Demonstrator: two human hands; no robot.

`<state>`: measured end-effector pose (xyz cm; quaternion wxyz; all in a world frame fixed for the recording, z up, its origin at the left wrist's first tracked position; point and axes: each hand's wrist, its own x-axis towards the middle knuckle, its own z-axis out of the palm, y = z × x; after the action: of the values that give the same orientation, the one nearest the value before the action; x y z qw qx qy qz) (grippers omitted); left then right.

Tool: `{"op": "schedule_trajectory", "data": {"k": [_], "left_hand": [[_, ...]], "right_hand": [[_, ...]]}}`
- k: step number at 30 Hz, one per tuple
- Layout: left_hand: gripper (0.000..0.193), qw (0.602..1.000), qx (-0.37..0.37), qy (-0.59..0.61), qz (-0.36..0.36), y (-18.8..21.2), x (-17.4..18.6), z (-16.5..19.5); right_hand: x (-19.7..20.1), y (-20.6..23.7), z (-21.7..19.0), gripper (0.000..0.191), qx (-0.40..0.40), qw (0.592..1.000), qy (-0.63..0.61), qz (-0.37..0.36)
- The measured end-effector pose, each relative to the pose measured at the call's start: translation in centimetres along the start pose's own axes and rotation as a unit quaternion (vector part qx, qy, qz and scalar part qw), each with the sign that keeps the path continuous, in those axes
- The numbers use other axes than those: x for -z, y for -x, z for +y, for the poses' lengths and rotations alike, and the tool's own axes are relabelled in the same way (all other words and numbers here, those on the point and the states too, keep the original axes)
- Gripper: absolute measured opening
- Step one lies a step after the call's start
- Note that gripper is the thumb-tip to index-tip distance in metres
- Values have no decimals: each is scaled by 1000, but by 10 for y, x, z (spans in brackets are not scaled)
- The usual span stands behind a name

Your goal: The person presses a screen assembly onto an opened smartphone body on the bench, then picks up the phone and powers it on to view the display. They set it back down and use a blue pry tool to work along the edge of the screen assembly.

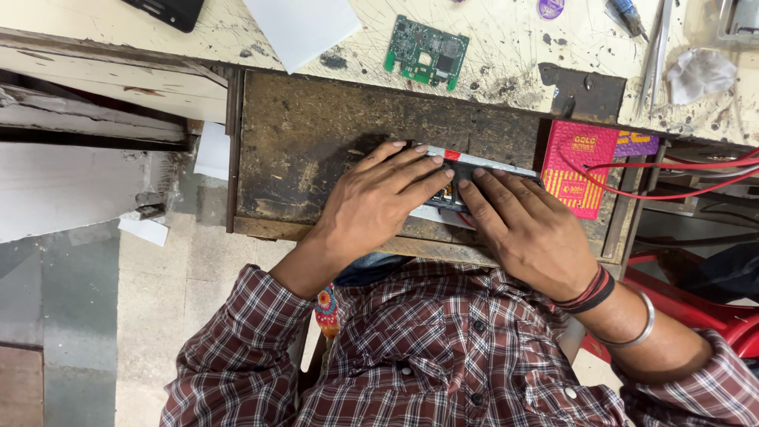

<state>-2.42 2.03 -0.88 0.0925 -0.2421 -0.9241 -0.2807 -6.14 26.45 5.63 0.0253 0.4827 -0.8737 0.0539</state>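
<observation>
Far left of the grip, a black device (168, 11) and a white sheet of paper (303, 28) lie on the scratched table (506, 35). The left hand (371, 207) lies flat, fingers spread and extended, pressing on the left end of a flat, dark device with a silver edge (474, 164); its grip is open, palm down, closed around nothing. The device rests in an open wooden drawer (316, 134), directly under both sets of fingertips. Above the grip, on the table, sits a green circuit board (427, 52). The right hand (531, 233) likewise lies flat on the right part of the device, fingers straight and touching it, not curled around it; the 2 hands meet over its middle. Dark bands and a metal bangle (642, 326) circle the right wrist. Just right of the grip, a red and pink packet (579, 166) lies in the drawer, crossed by red wires (672, 168). Farther right, up on the table, are tweezers (656, 47) and a crumpled white cloth (700, 73).
</observation>
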Motion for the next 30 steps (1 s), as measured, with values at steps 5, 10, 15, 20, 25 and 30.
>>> {"op": "schedule_trajectory", "data": {"k": [5,10,15,20,25,30], "left_hand": [[43,1000,1,-6,15,-3,2,3],[39,994,1,89,62,-3,0,5],[31,956,-11,237,175,-4,-10,8],[31,942,31,286,173,-2,-8,15],[34,934,64,307,170,-1,-5,21],[36,917,78,347,179,-1,-10,24]], "right_hand": [[0,-1,-2,48,-11,998,23,53],[4,-3,-2,42,-18,996,1,90],[10,-2,-4,50,-46,995,-41,81],[16,-2,-7,54,-66,994,-57,68],[18,-4,-8,55,-67,994,-62,62],[18,-5,-8,55,-73,993,-72,57]]}}
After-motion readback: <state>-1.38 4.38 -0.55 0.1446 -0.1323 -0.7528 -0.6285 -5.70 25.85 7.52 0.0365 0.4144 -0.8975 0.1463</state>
